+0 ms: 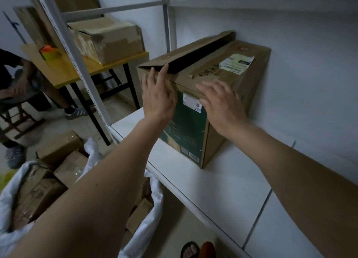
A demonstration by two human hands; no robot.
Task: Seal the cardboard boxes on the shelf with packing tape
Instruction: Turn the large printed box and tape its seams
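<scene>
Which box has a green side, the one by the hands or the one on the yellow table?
The box on the white shelf, which both hands touch, has a dark green front. The taped box on the yellow table is plain brown all over.

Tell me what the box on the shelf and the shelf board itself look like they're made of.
The box: brown cardboard, matte, with raw folded flap edges, a green printed front and paper labels. The shelf board: a smooth, white, flat panel, probably painted metal or laminate; the look leaves that open.
</scene>
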